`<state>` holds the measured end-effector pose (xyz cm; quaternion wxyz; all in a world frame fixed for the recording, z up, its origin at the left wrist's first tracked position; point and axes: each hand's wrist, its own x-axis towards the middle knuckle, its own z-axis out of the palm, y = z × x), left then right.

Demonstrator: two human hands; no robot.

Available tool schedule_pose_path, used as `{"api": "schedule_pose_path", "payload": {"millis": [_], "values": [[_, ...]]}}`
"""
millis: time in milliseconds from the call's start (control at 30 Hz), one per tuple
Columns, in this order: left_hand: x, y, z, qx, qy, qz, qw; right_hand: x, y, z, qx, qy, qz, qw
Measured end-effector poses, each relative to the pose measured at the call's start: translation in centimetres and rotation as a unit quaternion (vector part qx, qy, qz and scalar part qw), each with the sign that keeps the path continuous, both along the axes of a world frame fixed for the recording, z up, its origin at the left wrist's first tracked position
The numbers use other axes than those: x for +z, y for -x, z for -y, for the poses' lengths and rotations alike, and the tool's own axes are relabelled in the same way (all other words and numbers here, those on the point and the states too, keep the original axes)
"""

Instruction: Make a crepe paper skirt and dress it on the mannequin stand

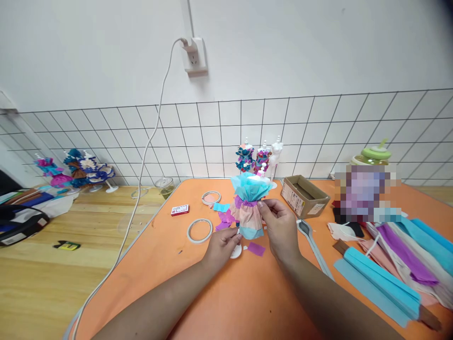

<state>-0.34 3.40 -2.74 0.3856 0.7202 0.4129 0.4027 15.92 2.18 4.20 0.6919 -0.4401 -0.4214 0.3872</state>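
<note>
A small mannequin wears a layered crepe-paper dress (251, 208) in light blue, purple and peach. It stands upright in front of me, its white round base (236, 251) partly hidden under my left hand. At the lower left of the skirt, my left hand (223, 244) is closed in a pinch around the mannequin's stand. My right hand (281, 226) pinches the dress at its right side, near the purple waist. Purple paper scraps (256, 249) and a light blue scrap (221, 208) lie around the base.
Two tape rolls (200, 231) and a small red-and-white box (180, 210) lie left. Behind are other mannequins (245, 158). To the right are an open cardboard box (306, 195), grey scissors-like tool (314, 245), folded crepe paper (382, 283) and a green-lidded bottle (375, 153). A white cable (141, 174) hangs left.
</note>
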Motion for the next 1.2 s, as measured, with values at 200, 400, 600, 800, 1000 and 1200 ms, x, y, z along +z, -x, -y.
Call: {"api": "schedule_pose_path", "payload": {"millis": [200,400,600,800,1000,1200], "values": [[-0.2,-0.6,0.2,0.007,0.030,0.009,0.999,-0.3,-0.4,-0.4,-0.063,-0.037,-0.027,0.997],[-0.1,-0.7,0.3,0.024,0.022,0.005,0.999,1.1,-1.1,0.7,-0.123,-0.195,0.247,0.941],[-0.2,-0.4,0.2,0.022,-0.012,-0.019,0.999,2.3,-1.5,1.2,-0.153,-0.206,0.365,0.895],[0.3,-0.1,0.3,0.027,-0.048,-0.042,0.998,1.7,-2.0,0.8,-0.200,-0.229,0.423,0.854],[0.0,-0.8,0.6,0.003,-0.005,-0.033,0.999,0.9,-2.5,0.2,-0.228,-0.258,0.453,0.822],[-0.3,-0.7,-0.1,0.022,0.061,0.012,0.998,1.5,-2.7,0.3,-0.145,-0.259,0.394,0.870]]}}
